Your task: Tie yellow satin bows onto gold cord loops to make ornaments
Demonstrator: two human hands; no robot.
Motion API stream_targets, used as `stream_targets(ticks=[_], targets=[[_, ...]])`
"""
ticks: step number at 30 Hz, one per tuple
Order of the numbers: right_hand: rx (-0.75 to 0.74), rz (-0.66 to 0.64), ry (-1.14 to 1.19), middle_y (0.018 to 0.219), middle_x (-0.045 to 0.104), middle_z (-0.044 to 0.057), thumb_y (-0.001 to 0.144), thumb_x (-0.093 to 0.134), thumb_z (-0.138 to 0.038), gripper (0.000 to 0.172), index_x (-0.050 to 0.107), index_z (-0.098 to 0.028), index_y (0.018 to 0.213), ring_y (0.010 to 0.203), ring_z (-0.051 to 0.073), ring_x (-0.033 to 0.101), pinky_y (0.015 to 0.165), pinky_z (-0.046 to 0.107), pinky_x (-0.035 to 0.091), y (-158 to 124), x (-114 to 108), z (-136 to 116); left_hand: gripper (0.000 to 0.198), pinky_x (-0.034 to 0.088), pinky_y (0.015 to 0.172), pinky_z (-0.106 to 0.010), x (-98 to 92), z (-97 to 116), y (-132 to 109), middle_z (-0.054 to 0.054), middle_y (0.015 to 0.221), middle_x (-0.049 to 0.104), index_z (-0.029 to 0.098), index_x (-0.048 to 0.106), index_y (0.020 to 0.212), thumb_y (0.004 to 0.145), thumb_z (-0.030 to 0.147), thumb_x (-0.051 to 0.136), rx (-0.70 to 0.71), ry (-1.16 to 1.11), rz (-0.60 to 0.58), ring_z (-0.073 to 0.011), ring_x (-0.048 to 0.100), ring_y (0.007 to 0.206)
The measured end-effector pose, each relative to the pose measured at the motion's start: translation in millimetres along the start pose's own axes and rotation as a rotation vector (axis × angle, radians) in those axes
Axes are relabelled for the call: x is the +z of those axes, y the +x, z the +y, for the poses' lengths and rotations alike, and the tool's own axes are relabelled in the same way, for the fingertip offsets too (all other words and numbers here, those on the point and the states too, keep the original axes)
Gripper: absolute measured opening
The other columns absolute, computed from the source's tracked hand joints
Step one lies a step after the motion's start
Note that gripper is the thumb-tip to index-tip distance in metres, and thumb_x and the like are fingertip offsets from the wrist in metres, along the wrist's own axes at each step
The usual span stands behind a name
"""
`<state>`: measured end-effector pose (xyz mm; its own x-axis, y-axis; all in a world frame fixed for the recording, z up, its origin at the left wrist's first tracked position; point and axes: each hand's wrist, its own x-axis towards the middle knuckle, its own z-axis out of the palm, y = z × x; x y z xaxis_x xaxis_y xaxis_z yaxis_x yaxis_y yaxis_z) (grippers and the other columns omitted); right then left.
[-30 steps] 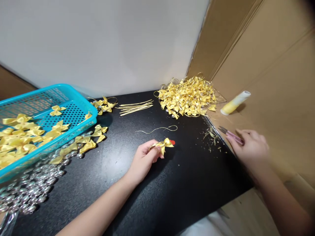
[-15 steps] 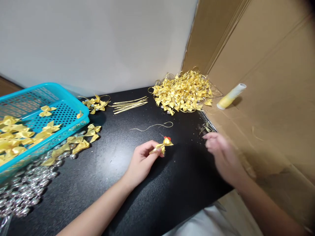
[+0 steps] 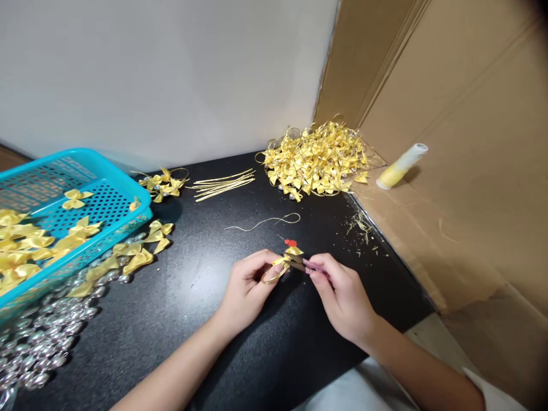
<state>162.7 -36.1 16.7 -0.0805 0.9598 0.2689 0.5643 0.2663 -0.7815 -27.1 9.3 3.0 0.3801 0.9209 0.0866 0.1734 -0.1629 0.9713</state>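
Note:
My left hand (image 3: 248, 285) pinches a small yellow ribbon bow (image 3: 287, 258) with a gold cord loop hanging under it. My right hand (image 3: 342, 294) is closed round small pink-handled scissors (image 3: 309, 266), whose tips meet the bow. Both hands hover just above the black table (image 3: 197, 319) near its front middle. A small red piece (image 3: 291, 242) lies just behind the bow. A loose gold cord (image 3: 265, 221) curls on the table beyond it.
A turquoise basket (image 3: 107, 188) of yellow bows sits at the left, with silver beads (image 3: 43, 337) and loose bows (image 3: 137, 254) in front. Cut gold cords (image 3: 222, 184) and a heap of finished bows (image 3: 317, 160) lie at the back. A yellow spool (image 3: 400, 166) rests on cardboard (image 3: 471, 188) at right.
My right hand picked up the scissors from the cardboard at the right and brought them left to the bow. My left hand stayed in place with the bow.

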Motion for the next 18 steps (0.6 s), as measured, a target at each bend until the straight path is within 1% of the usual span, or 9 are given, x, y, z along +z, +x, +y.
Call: stream_targets(ticks=[4,14,18], targets=[[0.032,-0.017,0.033,0.076,0.068,0.001,0.096,0.046,-0.023,0.010,0.055,-0.022,0.093,0.061,0.013,0.062,0.056,0.021,0.047,-0.9,2.6,1.9,0.027,0.043,0.064,-0.026,0.2,1.1,0.1,-0.004,0.073,0.066,0.017,0.068,0.079,0.092,0.038,0.056,0.009,-0.015,-0.007,-0.0152,0.059,0.068],[0.073,-0.045,0.069,0.064,0.058,-0.003,0.099,0.041,-0.025,0.019,0.055,-0.021,0.087,0.053,0.010,0.053,0.049,0.021,0.037,-0.3,1.6,1.0,0.023,0.044,0.065,-0.025,-1.0,-1.2,-0.7,-0.004,0.075,0.068,0.017,0.068,0.081,0.092,0.032,0.056,0.022,-0.012,-0.032,-0.0149,0.060,0.070],[0.094,-0.059,0.092,0.062,0.055,-0.004,0.100,0.039,-0.026,0.021,0.055,-0.020,0.086,0.051,0.010,0.051,0.049,0.021,0.037,1.2,1.5,1.4,0.022,0.045,0.067,-0.024,-0.5,-1.2,-0.4,-0.003,0.075,0.068,0.018,0.068,0.080,0.092,0.031,0.056,0.016,-0.013,-0.034,-0.0142,0.061,0.070]])
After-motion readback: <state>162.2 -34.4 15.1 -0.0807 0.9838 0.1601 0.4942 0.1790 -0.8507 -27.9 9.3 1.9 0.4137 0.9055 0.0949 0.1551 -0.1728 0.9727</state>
